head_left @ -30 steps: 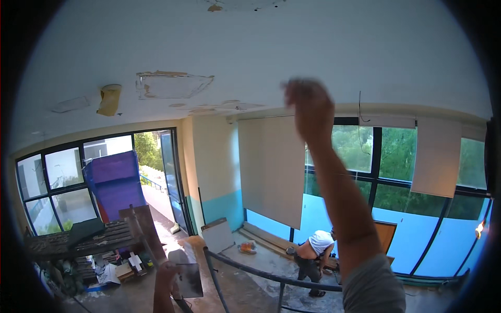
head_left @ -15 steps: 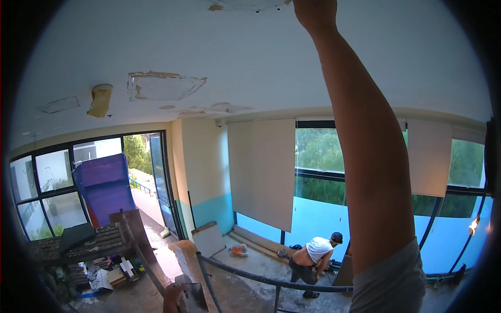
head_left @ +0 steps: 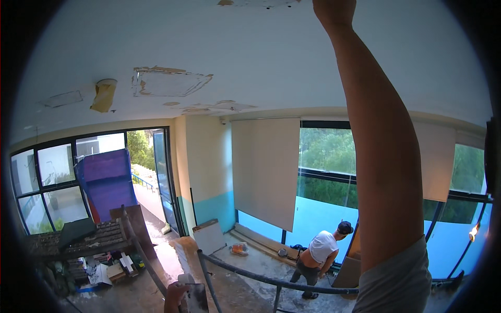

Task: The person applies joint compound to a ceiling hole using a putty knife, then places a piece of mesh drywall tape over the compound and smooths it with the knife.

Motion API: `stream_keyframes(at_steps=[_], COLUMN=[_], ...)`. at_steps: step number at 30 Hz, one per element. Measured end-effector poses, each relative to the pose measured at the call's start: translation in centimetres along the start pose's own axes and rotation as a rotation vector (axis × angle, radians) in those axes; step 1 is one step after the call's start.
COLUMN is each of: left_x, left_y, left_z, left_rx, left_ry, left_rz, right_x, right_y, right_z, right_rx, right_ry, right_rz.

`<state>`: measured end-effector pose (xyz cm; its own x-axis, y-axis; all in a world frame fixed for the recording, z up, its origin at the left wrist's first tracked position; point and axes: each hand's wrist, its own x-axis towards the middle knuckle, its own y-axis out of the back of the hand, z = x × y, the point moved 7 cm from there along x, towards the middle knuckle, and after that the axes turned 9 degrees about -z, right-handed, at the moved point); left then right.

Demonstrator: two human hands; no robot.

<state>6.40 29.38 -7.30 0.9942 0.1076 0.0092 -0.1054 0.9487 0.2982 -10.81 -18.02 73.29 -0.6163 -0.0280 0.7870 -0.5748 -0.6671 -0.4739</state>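
My right arm stretches up to the white ceiling (head_left: 271, 57). My right hand (head_left: 335, 11) is at the top edge of the view, beside a scraped ceiling patch (head_left: 261, 3); its fingers are cut off, so what it holds does not show. Low in the view, my left hand (head_left: 176, 295) is closed around a wide putty knife (head_left: 197, 298) with a flat, dark, smeared metal blade. Something whitish (head_left: 185, 279) shows just above that hand. Further off, the ceiling has a rectangular patch (head_left: 172, 82) with torn, yellowish edges.
A curved metal rail (head_left: 271, 275) runs below me. Beyond it a person (head_left: 319, 255) in a white top bends over near the windows. To the left are a raised slatted platform (head_left: 107, 235) and a pile of odds and ends. A yellowish piece (head_left: 103, 96) hangs from the ceiling.
My right hand has moved slightly right along the ceiling. The putty knife in my left hand has turned a little more upright. The view has shifted slightly, and the bending person has moved slightly.
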Motion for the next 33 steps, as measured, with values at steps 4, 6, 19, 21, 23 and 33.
stream_keyframes(at_steps=[4, 6, 19, 21, 23, 33], left_x=[0.9, 1.7, 3.0, 1.9, 1.4, 2.0], left_y=[-0.5, -0.7, 0.1, 0.2, 0.2, 0.9], left_z=[-1.4, -1.7, -4.7, -3.3, -2.5, -3.2], left_rx=[-0.155, -0.18, -0.057, -0.068, -0.076, -0.087], left_ry=[0.011, -0.002, -0.108, -0.083, -0.058, 0.007], left_rz=[-0.023, -0.016, 0.102, 0.104, 0.103, 0.16], right_x=[0.0, 0.1, 0.9, 0.8, 0.9, 0.8], right_y=[0.1, 0.2, 1.6, 1.5, 1.4, 0.8], right_z=[0.0, 0.1, 1.3, 2.0, 2.0, 1.6], right_rx=[-0.059, -0.099, -0.29, -0.29, -0.291, -0.196], right_ry=[-0.019, -0.052, -0.3, -0.268, -0.234, -0.233], right_rz=[0.018, -0.007, -0.211, -0.202, -0.192, -0.23])
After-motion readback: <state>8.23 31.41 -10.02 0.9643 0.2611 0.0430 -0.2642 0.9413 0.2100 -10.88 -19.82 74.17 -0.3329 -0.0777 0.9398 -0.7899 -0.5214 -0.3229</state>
